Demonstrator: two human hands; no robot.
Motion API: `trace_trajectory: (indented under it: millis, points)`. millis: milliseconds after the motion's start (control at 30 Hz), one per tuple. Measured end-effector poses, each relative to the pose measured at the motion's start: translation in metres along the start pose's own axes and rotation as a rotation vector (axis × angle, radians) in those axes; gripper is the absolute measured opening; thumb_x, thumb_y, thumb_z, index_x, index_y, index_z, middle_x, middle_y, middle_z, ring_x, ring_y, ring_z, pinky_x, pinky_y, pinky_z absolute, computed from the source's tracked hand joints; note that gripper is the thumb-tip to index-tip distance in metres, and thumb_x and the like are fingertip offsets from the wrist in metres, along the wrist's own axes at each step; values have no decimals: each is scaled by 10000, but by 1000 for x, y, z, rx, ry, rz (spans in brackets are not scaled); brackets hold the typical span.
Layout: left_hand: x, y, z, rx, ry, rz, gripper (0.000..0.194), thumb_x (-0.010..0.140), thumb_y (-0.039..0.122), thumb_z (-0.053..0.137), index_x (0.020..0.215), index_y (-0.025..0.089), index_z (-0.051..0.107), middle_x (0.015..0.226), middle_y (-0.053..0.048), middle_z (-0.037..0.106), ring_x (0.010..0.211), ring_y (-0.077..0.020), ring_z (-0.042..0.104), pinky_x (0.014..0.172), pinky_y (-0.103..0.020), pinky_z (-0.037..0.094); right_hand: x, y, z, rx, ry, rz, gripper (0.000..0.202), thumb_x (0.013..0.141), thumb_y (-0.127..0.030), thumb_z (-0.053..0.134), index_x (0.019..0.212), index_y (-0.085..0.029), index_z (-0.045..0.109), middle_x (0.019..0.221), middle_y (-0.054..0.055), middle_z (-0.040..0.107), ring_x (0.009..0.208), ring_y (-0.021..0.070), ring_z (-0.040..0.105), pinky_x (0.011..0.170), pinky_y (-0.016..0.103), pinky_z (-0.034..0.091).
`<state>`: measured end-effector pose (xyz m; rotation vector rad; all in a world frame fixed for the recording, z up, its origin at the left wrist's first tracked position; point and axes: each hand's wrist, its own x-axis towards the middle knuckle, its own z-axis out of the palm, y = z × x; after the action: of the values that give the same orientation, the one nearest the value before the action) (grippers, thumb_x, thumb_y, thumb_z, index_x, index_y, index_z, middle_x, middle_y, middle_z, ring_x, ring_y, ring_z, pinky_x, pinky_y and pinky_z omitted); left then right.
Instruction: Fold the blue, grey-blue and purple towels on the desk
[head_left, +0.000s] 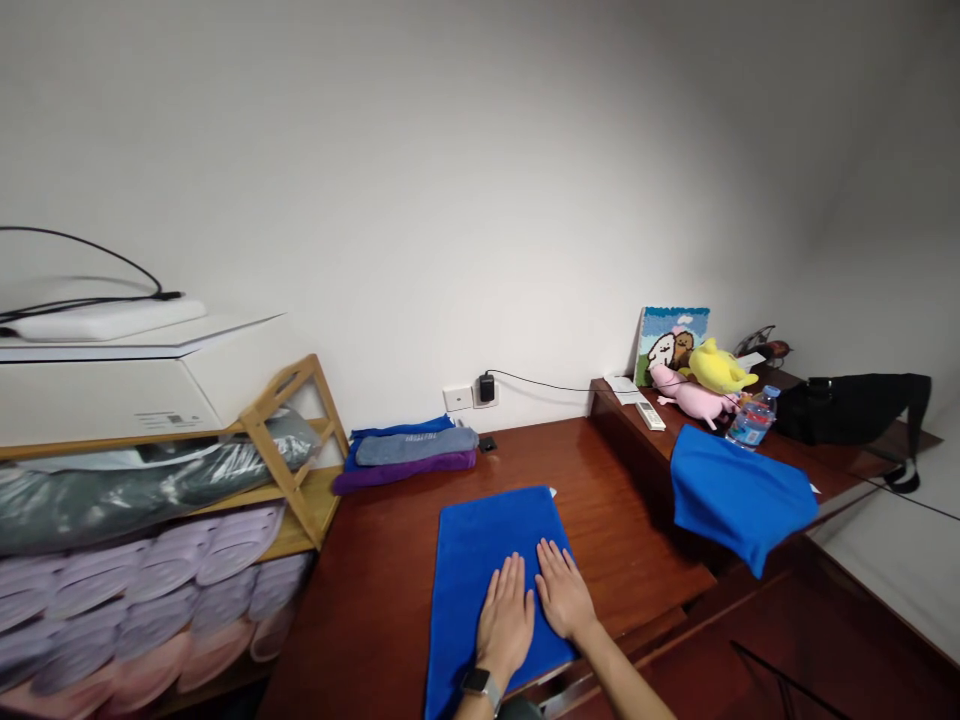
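Observation:
A blue towel (pixel 487 545) lies spread flat on the reddish-brown wooden desk (pixel 375 600), its near end reaching the front edge. My left hand (pixel 506 615), with a watch (pixel 480 685) on the wrist, rests palm down on the towel, fingers stretched out. Just to its right, my right hand (pixel 564 590) also presses flat on the cloth near its right edge. Neither hand grips anything. At the back left of the desk lie folded towels: a grey-blue one (pixel 416 447), a purple one (pixel 405 470) and a blue one (pixel 401 428).
Another blue cloth (pixel 739 490) hangs over the edge of the raised shelf at right. Behind it stand a water bottle (pixel 752 418), plush toys (pixel 716 367), a remote (pixel 650 415) and a black bag (pixel 847 405). At left, a wooden rack (pixel 300 480) holds slippers (pixel 165 550).

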<state>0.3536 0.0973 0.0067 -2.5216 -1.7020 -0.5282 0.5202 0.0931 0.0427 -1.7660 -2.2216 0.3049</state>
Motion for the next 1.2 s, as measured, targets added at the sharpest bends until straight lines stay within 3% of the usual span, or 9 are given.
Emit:
trace_trajectory:
  millis: [233,300,367,467,567,667,767,1033,1200]
  points:
    - [-54,-104,-6,92,139,-258,655,1061,403,238,1592,81,447,1618,-171,520,1515,-294,489,1263,-528,395,2,-1,-2,-21,-36,44,619,1121,-421,234,1687,-171,270,1741,32,241,1630,217,205,1344,437,168]
    - [-64,-118,-15,124,167,-287,690,1058,414,218,1577,23,448,1586,-216,544,1486,-323,523,1251,-552,406,2,-1,-3,-22,-43,49,618,1117,-412,249,1684,-169,280,1737,36,253,1628,219,215,1343,440,176]
    - [-66,-112,-24,146,185,-285,690,1058,401,218,1577,6,440,1583,-231,541,1487,-331,520,1256,-558,397,2,-3,-5,-21,-26,52,611,1116,-405,262,1681,-176,292,1732,42,262,1627,228,219,1342,456,180]
    - [-62,-76,-30,112,152,-156,629,1064,366,272,1624,107,397,1660,-146,470,1543,-274,448,1285,-502,369,0,-21,-5,-27,33,36,598,1118,-392,276,1675,-176,307,1729,64,265,1629,250,213,1343,488,169]
    - [-58,-38,-24,54,48,20,602,1042,298,345,1632,194,399,1686,-81,441,1561,-243,421,1288,-469,374,-9,-53,4,14,77,-61,582,1131,-402,268,1673,-193,308,1725,50,286,1624,239,232,1343,464,192]
    - [-63,-24,-11,39,-20,79,631,998,246,393,1628,264,410,1679,-57,449,1566,-264,411,1287,-514,371,-22,-76,18,56,79,-156,552,1142,-402,245,1672,-263,310,1708,4,327,1607,211,283,1333,428,241]
    - [-73,-35,-4,50,-2,-14,618,1021,272,351,1637,234,383,1684,-73,438,1571,-268,400,1290,-525,365,-35,-65,20,49,70,-140,552,1142,-419,244,1679,-296,276,1705,-12,327,1602,216,297,1331,443,250]
    - [-113,-87,-12,72,186,-169,670,1062,343,245,1697,168,118,1647,-126,500,1512,-277,493,1250,-505,430,-58,29,-16,-36,-24,147,611,1125,-460,256,1689,-224,255,1733,13,247,1620,230,233,1338,467,217]
    - [-108,-93,-23,79,210,-153,676,1058,350,253,1700,180,122,1614,-115,542,1489,-293,523,1236,-516,449,-47,26,-12,-30,35,142,621,1121,-497,259,1689,-247,277,1727,12,285,1614,246,258,1330,471,242]
